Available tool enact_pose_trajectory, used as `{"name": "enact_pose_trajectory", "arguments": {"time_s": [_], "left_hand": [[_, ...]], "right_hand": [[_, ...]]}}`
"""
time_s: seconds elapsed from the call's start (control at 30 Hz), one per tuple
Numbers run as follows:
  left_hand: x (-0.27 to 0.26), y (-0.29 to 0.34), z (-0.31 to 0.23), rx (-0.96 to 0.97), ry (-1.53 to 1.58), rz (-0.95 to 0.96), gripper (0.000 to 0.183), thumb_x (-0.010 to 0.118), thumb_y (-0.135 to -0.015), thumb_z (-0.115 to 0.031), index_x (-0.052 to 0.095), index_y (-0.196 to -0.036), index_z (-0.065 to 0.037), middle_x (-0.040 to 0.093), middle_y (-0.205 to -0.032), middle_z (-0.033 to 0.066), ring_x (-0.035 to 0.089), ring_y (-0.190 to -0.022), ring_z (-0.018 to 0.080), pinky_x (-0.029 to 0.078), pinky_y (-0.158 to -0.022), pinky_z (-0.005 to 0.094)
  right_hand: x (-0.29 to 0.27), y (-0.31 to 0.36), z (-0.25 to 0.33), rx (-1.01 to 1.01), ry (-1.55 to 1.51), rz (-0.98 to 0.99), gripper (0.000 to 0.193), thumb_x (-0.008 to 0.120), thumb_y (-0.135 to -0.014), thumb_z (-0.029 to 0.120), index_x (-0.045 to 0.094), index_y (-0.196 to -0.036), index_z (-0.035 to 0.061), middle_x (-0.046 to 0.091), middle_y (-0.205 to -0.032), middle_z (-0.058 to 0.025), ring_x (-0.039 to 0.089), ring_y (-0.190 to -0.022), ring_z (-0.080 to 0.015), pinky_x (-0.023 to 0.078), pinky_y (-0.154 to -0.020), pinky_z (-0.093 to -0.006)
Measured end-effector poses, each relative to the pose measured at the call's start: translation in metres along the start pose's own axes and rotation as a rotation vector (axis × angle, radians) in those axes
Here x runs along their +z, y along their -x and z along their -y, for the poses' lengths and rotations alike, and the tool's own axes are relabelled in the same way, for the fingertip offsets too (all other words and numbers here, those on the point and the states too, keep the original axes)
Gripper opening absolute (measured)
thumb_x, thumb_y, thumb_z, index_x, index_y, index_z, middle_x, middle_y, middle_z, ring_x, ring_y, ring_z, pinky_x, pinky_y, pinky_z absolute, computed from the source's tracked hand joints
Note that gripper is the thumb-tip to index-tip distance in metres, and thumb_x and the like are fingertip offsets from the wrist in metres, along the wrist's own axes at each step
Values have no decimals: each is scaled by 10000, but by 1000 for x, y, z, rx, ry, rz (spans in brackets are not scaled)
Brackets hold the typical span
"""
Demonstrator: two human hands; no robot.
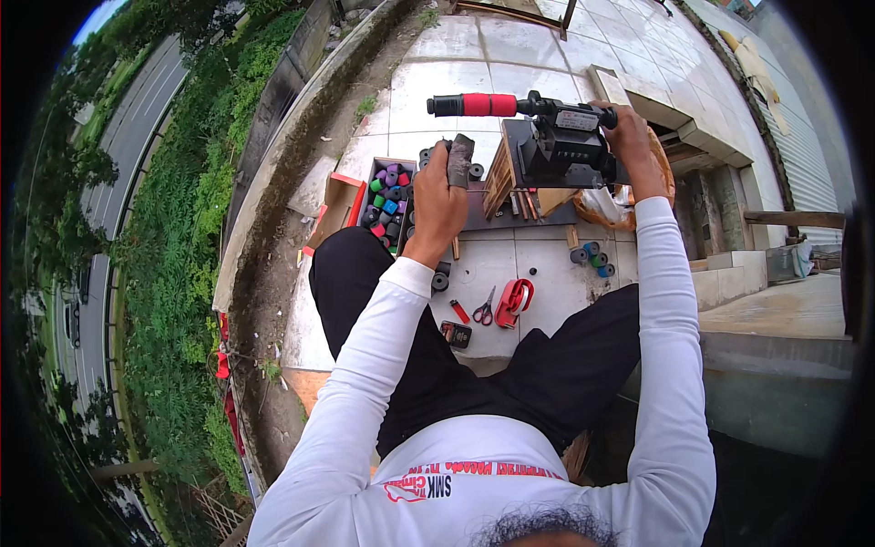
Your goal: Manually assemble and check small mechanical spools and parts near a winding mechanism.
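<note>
A black hand-cranked machine (570, 137) with a small row of counter windows rests on a dark wooden stand (515, 150). From its left side sticks out a black shaft carrying a red sleeve (489, 105). My right hand (631, 146) is closed around the black knob (605, 117) at the machine's right end. Left of the stand, my left hand (438, 202) grips a worn dark grey strip (461, 160), raised above the bench; its exact kind is unclear. Beside that hand sits an open box (372, 193) of purple, green, blue and black rolls.
On the tiles before me lie red-handled scissors (483, 312), a red tape dispenser (515, 303), a red lighter (460, 313) and a small black case (456, 335). Several rolls (592, 259) stand to the right. A low wall (264, 182) borders plants at left.
</note>
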State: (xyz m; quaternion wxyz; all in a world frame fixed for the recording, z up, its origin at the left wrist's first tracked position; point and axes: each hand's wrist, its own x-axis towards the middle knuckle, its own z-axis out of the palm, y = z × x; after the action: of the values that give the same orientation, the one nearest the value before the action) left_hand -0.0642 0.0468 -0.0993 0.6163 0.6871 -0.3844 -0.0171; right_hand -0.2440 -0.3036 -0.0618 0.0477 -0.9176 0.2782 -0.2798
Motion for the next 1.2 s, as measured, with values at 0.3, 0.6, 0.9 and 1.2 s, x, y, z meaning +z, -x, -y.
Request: {"name": "enact_pose_trajectory", "arguments": {"time_s": [0.3,0.6,0.9,1.2], "left_hand": [[7,1,3,15,28,-2,55,534,-1047,-14,576,-1069,15,655,-791,185,540,-650,242,465,-628,359],[3,-1,-7,-24,35,-4,61,543,-1017,-35,551,-1023,25,631,-812,297,611,-793,556,462,-649,518],[12,14,0,116,51,-50,72,558,-973,20,559,-1044,32,638,-893,288,600,-850,550,476,-695,520],[12,20,34,44,54,-55,85,528,-993,9,577,-1057,37,624,-908,294,581,-863,550,473,-723,523]], "right_hand": [[18,55,-5,-63,59,4,203,749,-858,62,818,-1043,111,774,-1057,-170,737,-999,-384,548,-910,-522],[8,71,9,-69,-11,34,289,714,-818,-14,785,-1081,81,783,-1090,-115,703,-1122,-340,536,-945,-510],[15,68,5,-87,88,22,195,745,-808,12,758,-993,71,751,-1006,-116,698,-1070,-349,528,-905,-497],[4,77,15,-69,128,87,195,745,-852,81,798,-1037,111,788,-1022,-121,742,-1015,-358,567,-844,-529]]}}
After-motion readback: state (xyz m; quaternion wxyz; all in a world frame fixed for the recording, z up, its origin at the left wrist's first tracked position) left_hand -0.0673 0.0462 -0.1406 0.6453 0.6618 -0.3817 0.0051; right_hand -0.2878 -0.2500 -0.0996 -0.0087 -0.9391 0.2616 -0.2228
